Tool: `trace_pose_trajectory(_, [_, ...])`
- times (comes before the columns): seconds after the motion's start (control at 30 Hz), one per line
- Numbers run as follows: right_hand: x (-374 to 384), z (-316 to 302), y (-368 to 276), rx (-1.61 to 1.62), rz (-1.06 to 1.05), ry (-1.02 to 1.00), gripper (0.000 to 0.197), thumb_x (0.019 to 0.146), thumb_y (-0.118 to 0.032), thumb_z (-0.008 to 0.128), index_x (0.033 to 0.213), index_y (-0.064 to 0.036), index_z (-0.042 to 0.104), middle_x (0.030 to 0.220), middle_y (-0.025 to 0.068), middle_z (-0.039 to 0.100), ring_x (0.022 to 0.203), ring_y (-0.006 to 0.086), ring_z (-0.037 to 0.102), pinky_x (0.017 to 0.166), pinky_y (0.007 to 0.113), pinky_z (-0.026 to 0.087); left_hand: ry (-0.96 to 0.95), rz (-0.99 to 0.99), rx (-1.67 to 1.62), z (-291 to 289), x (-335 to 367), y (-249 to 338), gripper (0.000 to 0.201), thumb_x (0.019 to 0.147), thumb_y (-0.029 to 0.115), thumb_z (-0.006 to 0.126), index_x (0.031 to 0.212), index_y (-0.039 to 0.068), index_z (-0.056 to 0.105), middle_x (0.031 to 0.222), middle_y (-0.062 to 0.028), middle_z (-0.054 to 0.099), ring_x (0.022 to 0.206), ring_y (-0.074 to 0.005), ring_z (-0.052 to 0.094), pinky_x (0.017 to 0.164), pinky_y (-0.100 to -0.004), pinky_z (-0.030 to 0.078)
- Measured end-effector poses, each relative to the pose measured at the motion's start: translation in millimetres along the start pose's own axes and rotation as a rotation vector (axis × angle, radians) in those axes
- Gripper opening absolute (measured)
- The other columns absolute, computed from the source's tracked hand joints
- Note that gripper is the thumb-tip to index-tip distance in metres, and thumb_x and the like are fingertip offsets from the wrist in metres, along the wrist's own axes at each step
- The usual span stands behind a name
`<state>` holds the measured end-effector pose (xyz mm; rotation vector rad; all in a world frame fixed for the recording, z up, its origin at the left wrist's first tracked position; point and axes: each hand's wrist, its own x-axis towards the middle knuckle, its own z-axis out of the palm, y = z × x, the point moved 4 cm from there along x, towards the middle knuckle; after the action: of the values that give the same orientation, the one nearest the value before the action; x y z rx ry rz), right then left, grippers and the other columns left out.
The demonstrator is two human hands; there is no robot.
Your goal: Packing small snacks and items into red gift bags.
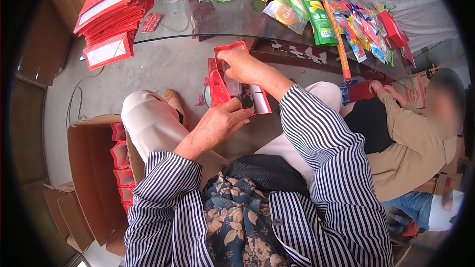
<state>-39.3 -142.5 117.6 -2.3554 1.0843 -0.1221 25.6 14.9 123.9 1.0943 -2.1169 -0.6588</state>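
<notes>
Box, red and open, is before the glass table; the left hand grips its near end, the right hand bends into its far end (holding what, I cannot tell). A red stack tops the table's left.

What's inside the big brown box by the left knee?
A row of red-and-white paper bags shows inside the open cardboard box. Whatever is underneath them is covered, so I can't tell.
</notes>
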Motion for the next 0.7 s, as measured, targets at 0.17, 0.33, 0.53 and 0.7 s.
trace_pose_trajectory(0.17, [-28.8, -4.0, 2.4, -0.153, -0.191, -0.155, 0.026, 0.076, 0.003, 0.062, 0.101, 0.0015, 0.061, 0.105, 0.0203, 0.06, 0.098, 0.0382, 0.059, 0.083, 0.043, 0.049, 0.023, -0.001, 0.0, -4.9, 0.6, 3.2, 0.025, 0.082, 0.008, 0.069, 0.107, 0.004, 0.068, 0.091, -0.0098, 0.056, 0.079, -0.0284, 0.062, 0.069, -0.0387, 0.052])
trace_pose_trajectory(0.33, [-44.0, 7.0, 7.6, -0.502, -0.303, -0.205, 0.031, 0.075, 0.002, 0.064, 0.105, 0.0001, 0.063, 0.108, 0.0197, 0.062, 0.1, 0.0363, 0.063, 0.081, 0.042, 0.052, -0.006, -0.003, 0.011, -1.5, -0.1, 1.7, 0.027, 0.082, 0.009, 0.07, 0.108, 0.005, 0.067, 0.092, -0.0098, 0.057, 0.08, -0.0286, 0.062, 0.069, -0.0388, 0.052])
trace_pose_trajectory(0.53, [-20.7, 22.9, 10.7, -0.723, -0.075, -0.199, 0.017, 0.081, -0.013, 0.065, 0.092, -0.0013, 0.072, 0.099, 0.0151, 0.07, 0.088, 0.0275, 0.071, 0.072, 0.04, 0.056, 0.008, -0.001, 0.014, -2.2, 0.5, 2.5, 0.027, 0.082, 0.009, 0.07, 0.109, 0.005, 0.067, 0.092, -0.0098, 0.057, 0.08, -0.0293, 0.062, 0.069, -0.0393, 0.053])
trace_pose_trajectory(0.7, [5.8, 30.8, 27.5, -0.773, -0.027, -0.183, 0.015, 0.08, -0.012, 0.065, 0.09, -0.0058, 0.074, 0.093, 0.0127, 0.073, 0.086, 0.0255, 0.072, 0.069, 0.038, 0.056, -0.002, -0.032, 0.01, -4.9, -0.9, 3.9, 0.028, 0.082, 0.008, 0.07, 0.109, 0.005, 0.067, 0.092, -0.0103, 0.056, 0.08, -0.0299, 0.062, 0.069, -0.0396, 0.052])
